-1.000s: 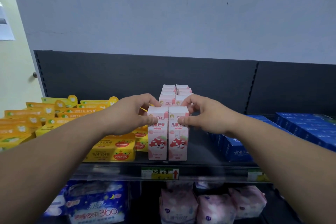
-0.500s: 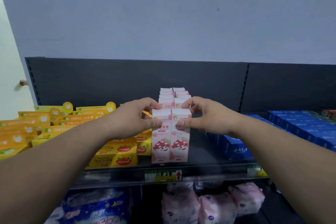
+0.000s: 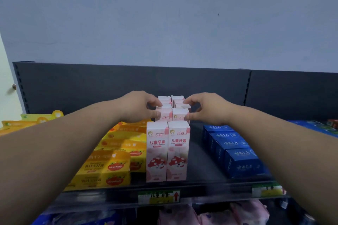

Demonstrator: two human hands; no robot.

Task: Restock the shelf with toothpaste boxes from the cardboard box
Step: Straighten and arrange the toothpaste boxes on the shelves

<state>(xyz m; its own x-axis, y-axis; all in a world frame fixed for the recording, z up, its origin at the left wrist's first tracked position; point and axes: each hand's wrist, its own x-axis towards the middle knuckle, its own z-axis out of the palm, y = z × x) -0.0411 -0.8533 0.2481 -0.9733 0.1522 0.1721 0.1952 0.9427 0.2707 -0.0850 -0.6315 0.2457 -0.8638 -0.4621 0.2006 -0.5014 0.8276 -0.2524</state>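
Pink and white toothpaste boxes stand upright in two rows on the black shelf (image 3: 204, 175). The front pair (image 3: 167, 151) stands free near the shelf's front edge. My left hand (image 3: 139, 108) pinches the left box of the second pair (image 3: 164, 115) from its left side, thumb in front, fingers over the top. My right hand (image 3: 203, 108) pinches the right box of that pair (image 3: 180, 115) in the same way from the right. More pink boxes (image 3: 171, 99) stand behind them. The cardboard box is out of view.
Yellow toothpaste boxes (image 3: 111, 160) lie stacked left of the pink rows. Blue boxes (image 3: 236, 153) lie in a row to the right, with a bare strip of shelf between. A price label (image 3: 159, 196) hangs on the shelf edge. Soft packs (image 3: 215, 213) fill the shelf below.
Both hands have let go of the front pair of pink boxes and moved back to the second pair. The front pair now stands alone. The view has come closer.
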